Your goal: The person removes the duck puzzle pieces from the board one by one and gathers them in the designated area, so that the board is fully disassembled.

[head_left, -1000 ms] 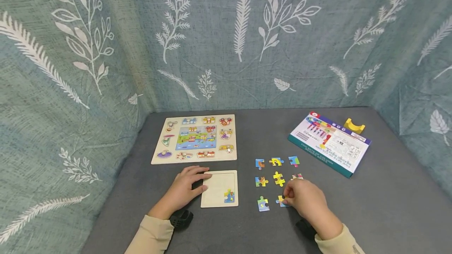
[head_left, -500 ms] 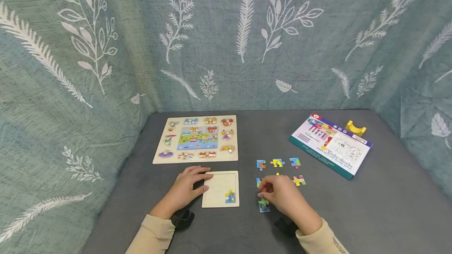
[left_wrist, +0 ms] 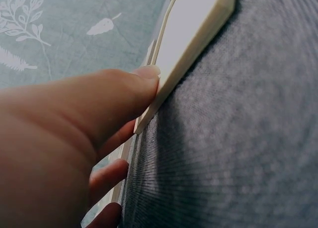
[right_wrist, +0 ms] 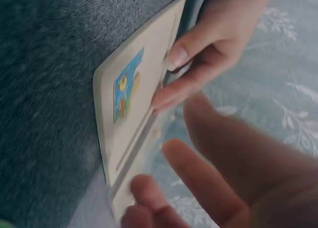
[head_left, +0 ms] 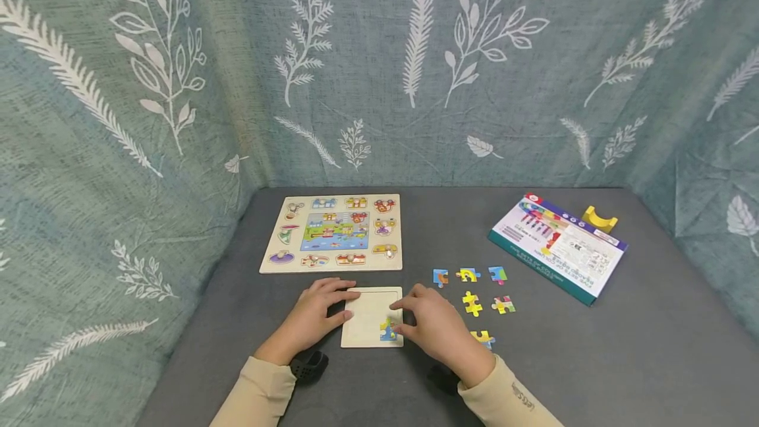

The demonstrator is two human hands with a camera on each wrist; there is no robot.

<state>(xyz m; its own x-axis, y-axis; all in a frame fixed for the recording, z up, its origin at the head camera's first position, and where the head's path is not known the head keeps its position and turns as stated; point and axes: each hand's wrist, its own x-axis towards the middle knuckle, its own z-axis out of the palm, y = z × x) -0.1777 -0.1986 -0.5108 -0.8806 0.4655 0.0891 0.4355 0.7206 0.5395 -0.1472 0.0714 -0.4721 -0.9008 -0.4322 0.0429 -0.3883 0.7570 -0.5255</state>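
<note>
A square wooden puzzle board (head_left: 363, 321) lies on the grey table, with a patch of blue-and-yellow puzzle (head_left: 388, 329) in its lower right corner; whether it is one piece or more is unclear. My left hand (head_left: 311, 318) rests against the board's left side, its thumb (left_wrist: 144, 81) and forefinger touching the rim. Over the board's right side hovers my right hand (head_left: 435, 325), thumb and forefinger apart, near the patch. No piece shows between its fingers (right_wrist: 191, 173) in the right wrist view. Several loose jigsaw pieces (head_left: 472, 304) lie to the right; the hand may cover others.
Behind the small board lies a larger knobbed vehicle puzzle (head_left: 332, 234). At the back right are a flat printed box (head_left: 557, 246) and a yellow curved block (head_left: 599, 219). A leaf-patterned cloth (head_left: 379, 117) surrounds the table's back and sides.
My right hand has moved left from the loose pieces to the board. The lower yellow piece it touched earlier lies on the table. My left hand stays by the board.
</note>
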